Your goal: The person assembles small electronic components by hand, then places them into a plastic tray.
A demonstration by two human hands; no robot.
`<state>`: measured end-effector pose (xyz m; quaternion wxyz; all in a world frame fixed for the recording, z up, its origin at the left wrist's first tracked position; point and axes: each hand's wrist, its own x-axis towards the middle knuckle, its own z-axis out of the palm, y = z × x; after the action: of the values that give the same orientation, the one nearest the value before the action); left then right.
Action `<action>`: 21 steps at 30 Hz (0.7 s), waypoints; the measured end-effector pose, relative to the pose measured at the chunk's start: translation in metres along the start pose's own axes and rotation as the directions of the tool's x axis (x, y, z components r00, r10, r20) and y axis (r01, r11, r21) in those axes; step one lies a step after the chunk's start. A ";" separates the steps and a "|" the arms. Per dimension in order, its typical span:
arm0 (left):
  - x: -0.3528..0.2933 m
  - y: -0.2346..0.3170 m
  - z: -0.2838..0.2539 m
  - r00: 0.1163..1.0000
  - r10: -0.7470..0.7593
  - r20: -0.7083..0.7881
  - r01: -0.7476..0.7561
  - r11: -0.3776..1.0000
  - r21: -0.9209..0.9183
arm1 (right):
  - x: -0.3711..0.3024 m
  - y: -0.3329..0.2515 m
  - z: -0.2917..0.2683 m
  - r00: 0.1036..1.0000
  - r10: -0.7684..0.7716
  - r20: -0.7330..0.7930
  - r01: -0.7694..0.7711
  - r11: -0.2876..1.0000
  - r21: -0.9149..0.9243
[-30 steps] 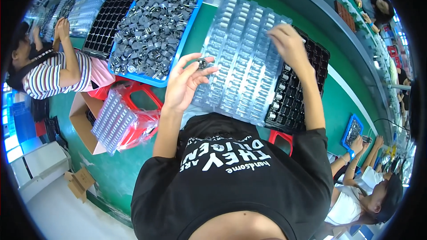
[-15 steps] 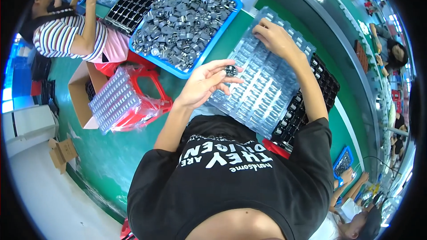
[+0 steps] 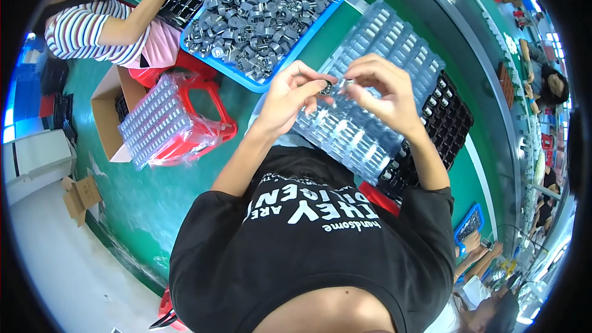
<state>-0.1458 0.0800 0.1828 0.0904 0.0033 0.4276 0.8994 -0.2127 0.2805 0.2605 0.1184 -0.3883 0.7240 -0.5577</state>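
Observation:
My left hand (image 3: 285, 100) pinches a small round dark component (image 3: 325, 87) with shiny metal on its face. Close beside it, my right hand (image 3: 387, 94) has thumb and fingertips brought together around a small shiny piece (image 3: 346, 84), too small to name. Both hands are over a clear plastic blister tray (image 3: 354, 142), whose rows of pockets hold small silvery pieces. A blue bin (image 3: 253, 86) heaped with grey round components (image 3: 259, 21) with metal prongs stands just beyond my left hand.
Under the clear tray's right side lies a black pocketed tray (image 3: 453, 123). On the left, plastic-wrapped trays (image 3: 157, 120) rest on a red stool (image 3: 216, 108) beside a cardboard box (image 3: 106, 117). A co-worker in a striped shirt (image 3: 86, 34) works at far left.
My right hand has come back from the far part of the clear tray to meet my left hand, now with a small shiny piece at its fingertips. The left still holds the round component.

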 end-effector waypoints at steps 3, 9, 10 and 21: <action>-0.002 0.001 0.006 0.999 -0.027 0.019 0.028 0.998 -0.059 | -0.009 0.001 0.011 0.999 0.050 0.008 -0.051 0.992 0.112; -0.007 0.003 0.012 0.997 -0.004 0.078 0.001 0.999 0.036 | -0.024 -0.006 0.007 1.000 0.003 0.006 -0.004 1.000 0.012; -0.007 0.002 0.012 0.996 0.006 0.094 -0.008 1.000 0.027 | -0.026 -0.008 0.008 0.999 -0.037 0.008 0.037 0.998 -0.049; -0.015 0.004 0.018 0.988 0.025 0.155 -0.028 0.999 0.017 | -0.028 -0.015 0.005 0.934 -0.355 0.047 0.336 0.823 -0.458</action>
<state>-0.1300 0.0886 0.1986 0.1116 0.0797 0.4279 0.8934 -0.1843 0.2951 0.2644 -0.0940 -0.5184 0.7548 -0.3908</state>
